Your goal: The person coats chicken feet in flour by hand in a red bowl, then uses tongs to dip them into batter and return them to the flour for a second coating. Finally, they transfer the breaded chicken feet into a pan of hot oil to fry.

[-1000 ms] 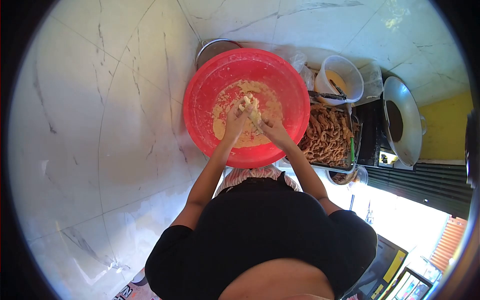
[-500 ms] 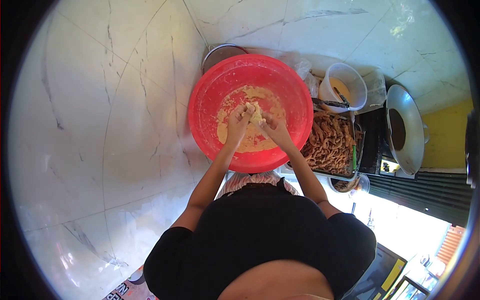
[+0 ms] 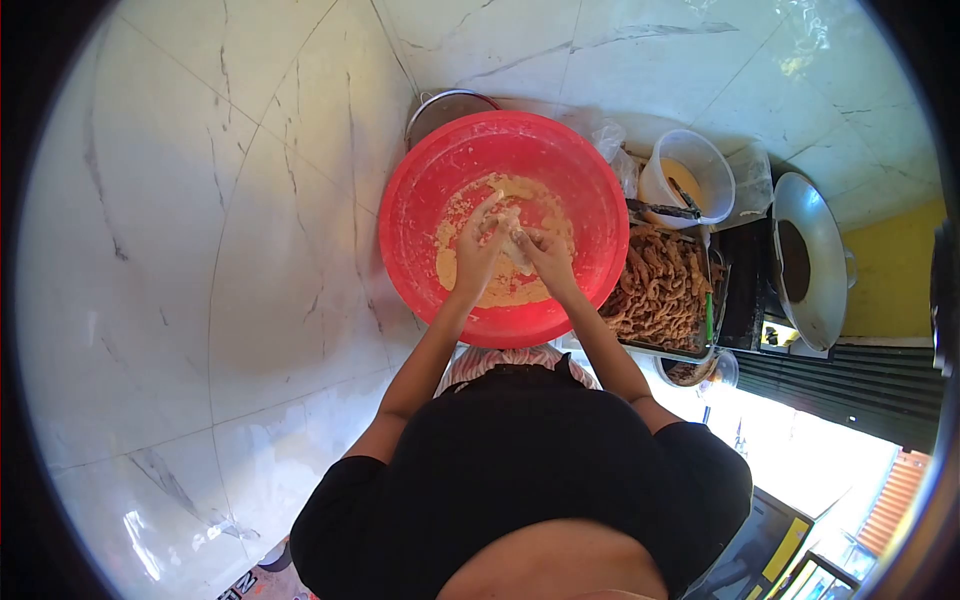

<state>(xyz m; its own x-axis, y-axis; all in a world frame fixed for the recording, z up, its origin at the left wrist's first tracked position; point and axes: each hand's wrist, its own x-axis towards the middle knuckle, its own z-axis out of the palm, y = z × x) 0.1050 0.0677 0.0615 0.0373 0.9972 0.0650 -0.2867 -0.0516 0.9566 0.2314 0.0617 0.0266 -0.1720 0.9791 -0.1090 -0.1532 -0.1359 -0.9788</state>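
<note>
Over a wide red basin (image 3: 410,200), both my hands hold a pale, flour-coated piece (image 3: 515,238) of food. My left hand (image 3: 476,252) grips its left side, with the index finger raised and the thumb near the piece. On the other side, my right hand (image 3: 547,262) pinches it between thumb and fingers. Yellowish flour (image 3: 510,290) with crumbs covers the basin's bottom beneath them. What food lies under the coating I cannot make out.
Right of the basin, a tray holds browned fried strips (image 3: 660,290). Behind it are a clear tub (image 3: 697,150) of yellowish liquid and black-handled tongs (image 3: 665,208). A large wok (image 3: 815,240) stands farther right. Marbled tile walls (image 3: 270,200) rise left and behind.
The coated piece has turned in my hands and looks whiter. My left index finger has lifted and straightened, and my right fingers have closed in a little.
</note>
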